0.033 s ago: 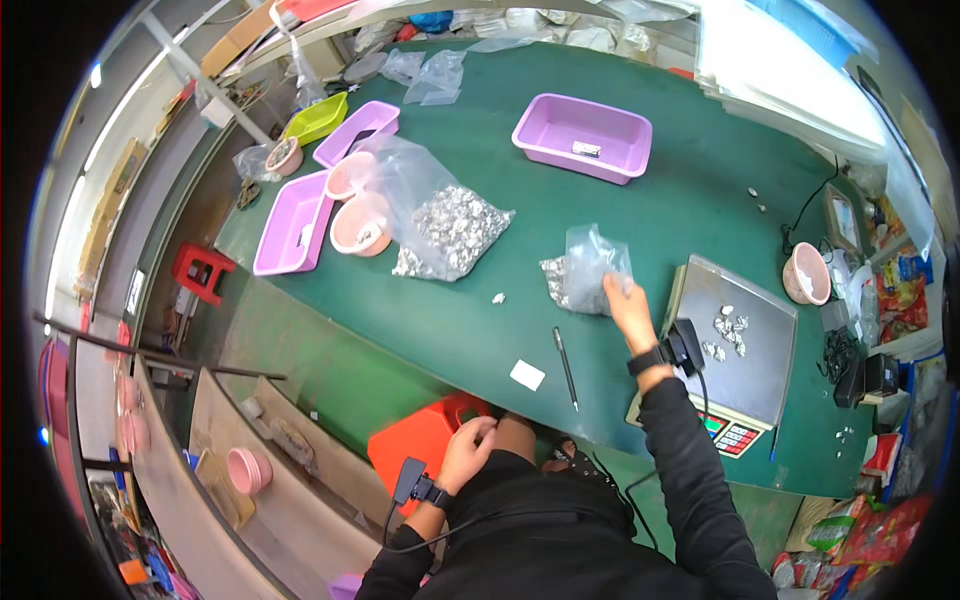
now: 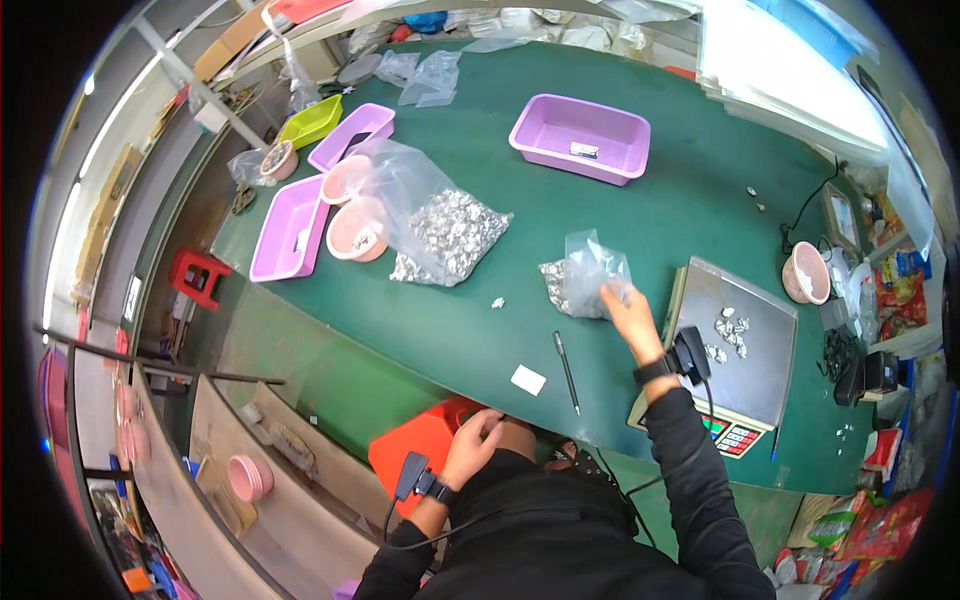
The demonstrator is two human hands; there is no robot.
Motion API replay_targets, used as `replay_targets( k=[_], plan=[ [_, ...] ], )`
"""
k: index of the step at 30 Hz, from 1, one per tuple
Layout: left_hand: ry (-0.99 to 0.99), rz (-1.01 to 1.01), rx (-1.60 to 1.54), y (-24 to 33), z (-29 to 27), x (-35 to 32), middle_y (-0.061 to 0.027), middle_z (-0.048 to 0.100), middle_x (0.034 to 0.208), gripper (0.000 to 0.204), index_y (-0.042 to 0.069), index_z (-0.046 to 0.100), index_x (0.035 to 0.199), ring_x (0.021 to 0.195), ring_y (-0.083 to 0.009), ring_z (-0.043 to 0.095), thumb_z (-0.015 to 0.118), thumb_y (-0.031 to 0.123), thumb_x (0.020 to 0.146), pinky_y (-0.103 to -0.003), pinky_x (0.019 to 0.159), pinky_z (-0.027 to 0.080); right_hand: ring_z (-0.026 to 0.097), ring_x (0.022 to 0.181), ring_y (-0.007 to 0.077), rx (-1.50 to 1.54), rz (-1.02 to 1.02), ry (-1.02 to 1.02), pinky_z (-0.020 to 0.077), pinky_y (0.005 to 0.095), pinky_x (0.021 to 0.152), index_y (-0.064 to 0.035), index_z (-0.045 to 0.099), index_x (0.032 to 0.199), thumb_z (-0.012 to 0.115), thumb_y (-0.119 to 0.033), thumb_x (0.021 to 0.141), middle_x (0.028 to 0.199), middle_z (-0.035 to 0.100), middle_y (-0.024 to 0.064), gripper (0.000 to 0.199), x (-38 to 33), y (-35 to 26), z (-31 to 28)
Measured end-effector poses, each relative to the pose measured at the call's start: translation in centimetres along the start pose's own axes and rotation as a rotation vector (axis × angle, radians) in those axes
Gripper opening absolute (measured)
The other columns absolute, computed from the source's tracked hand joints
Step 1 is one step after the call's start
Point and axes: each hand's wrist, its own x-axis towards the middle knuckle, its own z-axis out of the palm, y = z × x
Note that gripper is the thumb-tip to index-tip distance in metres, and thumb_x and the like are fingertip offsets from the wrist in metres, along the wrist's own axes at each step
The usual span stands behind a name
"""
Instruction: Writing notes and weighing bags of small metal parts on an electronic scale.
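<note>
My right hand (image 2: 630, 312) grips the edge of a small clear plastic bag (image 2: 583, 272) that lies on the green table (image 2: 660, 215) and has silver foil-wrapped pieces in it. Just right of that hand stands a weighing scale (image 2: 770, 360) with a few silver pieces (image 2: 728, 330) on its steel pan. My left hand (image 2: 475, 442) is low, below the table's front edge, against a red stool (image 2: 420, 455); its fingers are curled and I cannot see anything in them. Both wrists wear black bands with cables.
A large clear bag of silver pieces (image 2: 445, 232) lies at the table's left, beside two pink bowls (image 2: 358, 236) and purple trays (image 2: 285, 230). A purple basket (image 2: 580, 140) sits at the back. A pen (image 2: 567, 372) and white card (image 2: 528, 379) lie near the front edge. Another pink bowl (image 2: 805, 272) stands far right.
</note>
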Motion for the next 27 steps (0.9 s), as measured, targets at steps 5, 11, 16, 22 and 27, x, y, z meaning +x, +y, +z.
replay_targets(
  k=[5, 11, 16, 22, 27],
  plan=[
    [-0.144, -0.069, -0.329, 6.1, 0.9, 12.5, -0.0104, 0.054, 0.077, 0.041, -0.005, 0.043, 0.100, 0.066, -0.0149, 0.053, 0.046, 0.030, 0.079, -0.026, 0.055, 0.044, 0.050, 0.085, 0.0175, 0.154, 0.191, -0.095, 0.0385, 0.0284, 0.075, 0.0035, 0.047, 0.100, 0.055, -0.027, 0.074, 0.091, 0.054, 0.0108, 0.041, -1.3, -4.2, -2.6],
    [-0.440, -0.133, 0.064, 11.7, 4.5, 20.9, -0.0078, 0.054, 0.063, 0.037, -0.005, 0.048, 0.088, 0.055, -0.0163, 0.053, 0.047, 0.029, 0.075, -0.025, 0.047, 0.044, 0.053, 0.083, 0.0244, -0.289, 0.195, -0.060, 0.0414, 0.0300, 0.072, 0.0057, 0.048, 0.096, 0.061, -0.022, 0.066, 0.092, 0.053, 0.0182, 0.042, -0.8, -5.8, -1.2],
    [-0.454, 0.103, 0.006, 9.3, 3.3, 20.3, -0.0100, 0.052, 0.053, 0.022, -0.001, 0.047, 0.060, 0.055, -0.0150, 0.054, 0.053, 0.019, 0.065, -0.028, 0.046, 0.041, 0.053, 0.070, 0.0331, -0.737, 0.186, 0.114, 0.0431, 0.0366, 0.062, -0.0014, 0.054, 0.081, 0.054, -0.011, 0.064, 0.076, 0.054, 0.0186, 0.020, -0.7, -5.0, -0.8],
    [-0.781, -0.199, -0.061, 9.0, -1.8, 17.9, -0.0088, 0.054, 0.057, 0.018, 0.001, 0.044, 0.066, 0.053, -0.0191, 0.055, 0.054, 0.017, 0.067, -0.030, 0.046, 0.041, 0.052, 0.059, 0.0177, -0.122, 0.252, 0.425, 0.0410, 0.0270, 0.052, -0.0037, 0.053, 0.080, 0.048, -0.004, 0.070, 0.069, 0.055, 0.0069, 0.011, 1.1, -4.7, -3.1],
    [-0.168, 0.349, 0.354, 11.6, -0.7, 17.5, -0.0099, 0.051, 0.057, 0.025, 0.003, 0.045, 0.074, 0.052, -0.0294, 0.051, 0.055, 0.025, 0.067, -0.037, 0.048, 0.039, 0.047, 0.080, 0.0147, -0.156, 0.057, 0.377, 0.0392, 0.0236, 0.065, -0.0042, 0.043, 0.101, 0.051, -0.005, 0.071, 0.093, 0.048, 0.0076, 0.031, -5.6, -3.7, -3.0]
  ],
)
